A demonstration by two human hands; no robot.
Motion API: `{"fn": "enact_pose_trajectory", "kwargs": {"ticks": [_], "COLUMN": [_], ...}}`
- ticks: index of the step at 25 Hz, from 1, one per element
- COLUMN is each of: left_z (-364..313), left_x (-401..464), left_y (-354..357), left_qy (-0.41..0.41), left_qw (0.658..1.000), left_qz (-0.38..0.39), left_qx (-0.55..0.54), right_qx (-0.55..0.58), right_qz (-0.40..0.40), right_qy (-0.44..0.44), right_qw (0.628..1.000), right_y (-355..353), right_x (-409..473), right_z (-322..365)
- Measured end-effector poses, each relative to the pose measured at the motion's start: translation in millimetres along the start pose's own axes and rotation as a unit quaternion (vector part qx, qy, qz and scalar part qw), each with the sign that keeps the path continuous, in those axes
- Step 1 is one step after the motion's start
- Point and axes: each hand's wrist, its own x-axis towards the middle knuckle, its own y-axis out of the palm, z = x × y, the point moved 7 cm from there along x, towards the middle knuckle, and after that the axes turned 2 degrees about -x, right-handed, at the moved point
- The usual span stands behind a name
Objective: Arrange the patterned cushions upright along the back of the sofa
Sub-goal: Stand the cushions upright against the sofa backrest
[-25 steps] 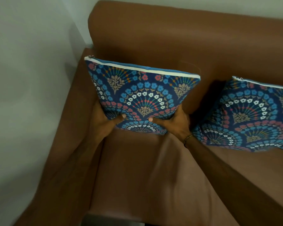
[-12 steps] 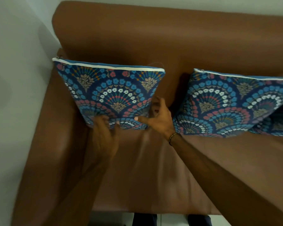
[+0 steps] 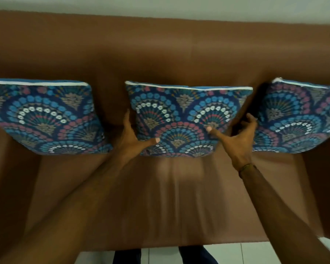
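A: Wide brown leather-look sofa (image 3: 160, 54) fills the view, and three square blue cushions with a fan-and-flower pattern stand along its back: left cushion (image 3: 46, 119), middle cushion (image 3: 187, 119), right cushion (image 3: 301, 119).

B: All three upright, white-piped edges on top, leaning on the backrest. Looks like the squaring-up step on the middle one.

A: Agreed. Both arms reach in from the near side. The left hand (image 3: 131, 138) sits at that cushion's left edge, fingers spread up the side, thumb lying across the patterned face.

B: And the right hand (image 3: 236, 138)?

A: At the right edge, in the gap beside the right cushion. Grip open, thumb on the fabric, fingers curled towards the side; whether they touch, I can't tell.

B: Next, I'd judge, a light nudge to centre it, then let go without tipping it.
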Motion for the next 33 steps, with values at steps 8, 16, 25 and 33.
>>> {"fn": "enact_pose_trajectory", "kwargs": {"ticks": [8, 16, 25, 33], "left_z": [-24, -51, -171, -201], "left_x": [-3, -65, -45, 8], "left_y": [31, 71, 298, 428], "left_qy": [0.009, 0.086, 0.161, 0.108], "left_qw": [0.99, 0.949, 0.987, 0.991], "left_qz": [-0.118, -0.277, -0.001, -0.019], "left_qx": [-0.081, 0.122, -0.027, -0.082], "right_qx": [0.105, 0.054, 0.047, 0.147], "right_qz": [0.167, 0.099, -0.166, -0.021], "right_qy": [0.032, 0.018, 0.053, 0.008], "right_qw": [0.98, 0.994, 0.984, 0.989], "right_y": [54, 0, -237, -292], "right_x": [37, 30, 89, 212], "right_z": [-46, -46, -102, -158]}}
